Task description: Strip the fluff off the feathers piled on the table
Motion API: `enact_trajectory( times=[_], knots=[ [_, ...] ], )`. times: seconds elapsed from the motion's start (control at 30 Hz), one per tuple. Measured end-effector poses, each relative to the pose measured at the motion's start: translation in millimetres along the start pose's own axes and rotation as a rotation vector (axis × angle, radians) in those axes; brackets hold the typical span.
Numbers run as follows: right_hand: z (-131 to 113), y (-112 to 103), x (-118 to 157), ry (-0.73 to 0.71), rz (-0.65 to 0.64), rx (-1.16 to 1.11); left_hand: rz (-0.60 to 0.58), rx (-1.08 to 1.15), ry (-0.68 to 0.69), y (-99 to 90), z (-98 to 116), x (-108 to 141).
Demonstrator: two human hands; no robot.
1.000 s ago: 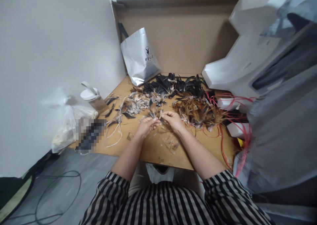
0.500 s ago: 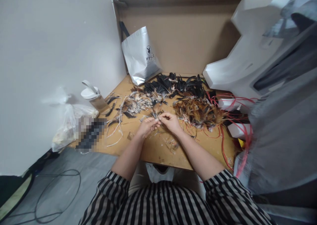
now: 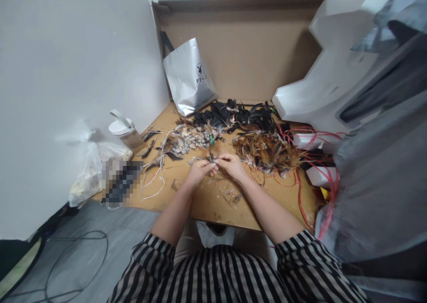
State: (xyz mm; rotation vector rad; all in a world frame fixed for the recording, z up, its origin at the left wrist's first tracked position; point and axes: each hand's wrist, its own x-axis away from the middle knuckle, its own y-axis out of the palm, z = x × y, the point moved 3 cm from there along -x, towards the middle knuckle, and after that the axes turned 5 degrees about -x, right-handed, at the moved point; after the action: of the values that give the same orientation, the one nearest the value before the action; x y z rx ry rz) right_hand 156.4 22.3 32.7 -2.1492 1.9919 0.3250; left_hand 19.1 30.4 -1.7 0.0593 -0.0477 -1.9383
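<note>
- At the left of the frame, your plastic bag (image 3: 90,174) and lidded bottle (image 3: 131,139) sit along the side of the table (image 3: 207,200), likely kept clear of your elbows.
- The white cords (image 3: 162,158) trail loose beside the pale heap (image 3: 185,141) of feathers, left of centre.
- The silver bag (image 3: 188,78), in the upper left-centre, stands tilted behind that heap, perhaps parked there to spare the front for handling.
- Your left hand (image 3: 199,171), at the centre, is curled, its fingertips pinching near the base of a small dark feather (image 3: 211,149). The feather points up the frame, probably so that its thin lower end sits where you can work it.
- Your right hand (image 3: 231,166) meets it, thumb and finger pinched at the same spot; you likely use both because the piece is so slight. Which hand bears it, I cannot tell.
- The black heap (image 3: 220,114) and the brown heap (image 3: 270,151), centre to right, look grouped by colour; red strings (image 3: 298,191) run at the right.
- You have, counted: one plastic bag, one bottle, one silver bag, two hands, three heaps. Single feathers, cords and strings overlap too much to count.
</note>
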Motion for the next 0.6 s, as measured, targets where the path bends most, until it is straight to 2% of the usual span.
enact_trajectory(
  times=[0.37,0.6],
  knots=[
    [-11,4,3,-0.046,-0.044,0.073,-0.013,-0.123,0.083,-2.8,1,-1],
    [-1,7,5,-0.122,0.172,0.187,0.071,-0.132,0.101,1.7,0,-2]
  ],
)
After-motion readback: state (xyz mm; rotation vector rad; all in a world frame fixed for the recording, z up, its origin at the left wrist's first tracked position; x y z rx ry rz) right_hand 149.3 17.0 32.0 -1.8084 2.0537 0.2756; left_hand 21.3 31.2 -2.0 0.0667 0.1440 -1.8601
